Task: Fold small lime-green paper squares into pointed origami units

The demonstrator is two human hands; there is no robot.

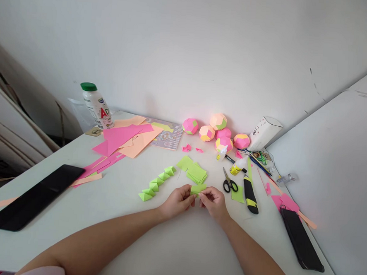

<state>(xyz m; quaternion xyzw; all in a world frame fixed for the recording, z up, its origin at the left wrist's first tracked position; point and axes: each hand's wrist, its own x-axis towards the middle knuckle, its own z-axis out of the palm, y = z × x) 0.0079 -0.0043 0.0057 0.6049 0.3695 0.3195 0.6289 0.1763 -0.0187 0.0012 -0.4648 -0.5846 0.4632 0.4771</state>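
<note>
Leftmost, a flat black tablet-like slab (pixel 35 197) lies near the table's left edge. Beyond it, a white plastic bottle with a green cap (pixel 96 105) stands behind overlapping pink and peach paper sheets (pixel 121 140). Next, a slanting row of folded lime-green paper pieces (pixel 154 185); a sleeve or forearm sweeping left could probably scatter it.

Centre: left hand (pixel 178 201), thumb and forefinger pinched on one end of a small lime-green paper piece (pixel 198 190), held just above the table. Right hand (pixel 214 201) pinches the other end. Uneven pull between the two would likely crease it crooked or tear it. A loose stack of lime-green paper rectangles (pixel 196 173) lies just beyond the fingers; a knuckle could knock it out of line.

Rightward: black-handled scissors (pixel 229 184) near the right hand, then a yellow-labelled white squeeze bottle (pixel 237 166), likely to spill if bumped uncapped, and a black-and-yellow cutter (pixel 250 195). Blade exposure: cannot tell; a careless reach might nick a finger.
</note>
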